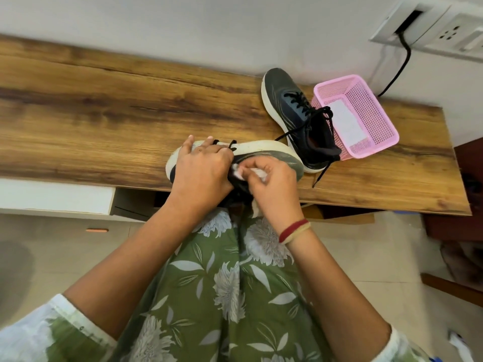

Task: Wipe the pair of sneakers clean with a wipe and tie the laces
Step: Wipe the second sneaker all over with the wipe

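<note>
Left hand (201, 165) grips the dark white-soled sneaker (261, 150), tipped sideways at the near edge of the wooden table (104, 100), while right hand (274, 184) pinches a crumpled white wipe (236, 168) against its upper: wiping is in hand, and the untied second sneaker (295, 111) probably comes next.

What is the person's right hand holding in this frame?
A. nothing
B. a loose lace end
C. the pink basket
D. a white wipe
D: the right hand pinches a crumpled white wipe against the sneaker, which the left hand grips at the edge of the table.
</note>
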Tool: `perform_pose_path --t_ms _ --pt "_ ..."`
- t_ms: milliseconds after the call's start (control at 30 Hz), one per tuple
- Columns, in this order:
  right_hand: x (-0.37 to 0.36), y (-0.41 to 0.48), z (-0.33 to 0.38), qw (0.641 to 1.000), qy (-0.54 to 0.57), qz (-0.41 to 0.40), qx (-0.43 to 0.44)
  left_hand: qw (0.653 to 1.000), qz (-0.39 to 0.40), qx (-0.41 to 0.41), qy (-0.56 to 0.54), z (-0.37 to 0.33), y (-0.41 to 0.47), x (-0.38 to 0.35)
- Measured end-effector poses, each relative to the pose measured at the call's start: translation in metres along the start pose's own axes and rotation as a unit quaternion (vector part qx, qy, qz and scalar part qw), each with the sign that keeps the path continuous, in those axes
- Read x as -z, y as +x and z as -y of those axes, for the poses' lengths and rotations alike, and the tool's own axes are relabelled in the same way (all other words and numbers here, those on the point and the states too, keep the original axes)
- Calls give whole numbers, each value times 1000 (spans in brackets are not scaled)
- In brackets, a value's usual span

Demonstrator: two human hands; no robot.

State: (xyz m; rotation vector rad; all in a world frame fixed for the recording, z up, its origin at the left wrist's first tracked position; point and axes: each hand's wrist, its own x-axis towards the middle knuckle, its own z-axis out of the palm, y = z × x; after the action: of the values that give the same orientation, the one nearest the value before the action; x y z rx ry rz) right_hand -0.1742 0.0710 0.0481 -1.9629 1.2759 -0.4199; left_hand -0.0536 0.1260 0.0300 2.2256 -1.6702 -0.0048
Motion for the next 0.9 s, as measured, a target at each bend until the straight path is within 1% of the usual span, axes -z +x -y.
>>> perform_pose_path --t_ms 67,100,200,233,300,367,500,567,633,667,733,800,900 --pt "2 8 -7 999 10 -22 -42 1000 4 4 -4 -2 1 0" --pt "1 7 -7 999 12 -27 -42 1000 7 6 -7 -1 2 1" --pt "-3 -2 1 1000 18 -10 12 1000 1 10 -11 3 2 1" --pt "-4 -1 -1 1000 13 -5 12 1000 4 11 -12 2 2 1" --pt "-1 7 -8 999 -14 -19 -24 1000 14 15 -18 -1 3 3" --pt "-1 11 -10 998 -12 -39 -47 999 24 26 -22 -2 4 5" --pt "-6 -5 0 1000 19 -21 -2 999 20 18 -19 1 2 6" --pt "-2 3 -12 999 -3 -32 -38 999 30 16 -17 -1 1 5" --pt "1 11 -20 996 -5 -53 -76 998 43 30 -20 -2 4 6" --pt "-1 10 -16 996 0 -57 -73 998 45 37 -21 -1 6 7" --pt "-8 3 -5 999 1 -45 -25 998 41 39 -20 2 7 7" --pt "-8 -1 -2 999 -26 -30 13 999 43 27 -15 4 5 5" --pt "1 16 -19 994 -105 -21 -22 998 55 31 -18 0 6 6"
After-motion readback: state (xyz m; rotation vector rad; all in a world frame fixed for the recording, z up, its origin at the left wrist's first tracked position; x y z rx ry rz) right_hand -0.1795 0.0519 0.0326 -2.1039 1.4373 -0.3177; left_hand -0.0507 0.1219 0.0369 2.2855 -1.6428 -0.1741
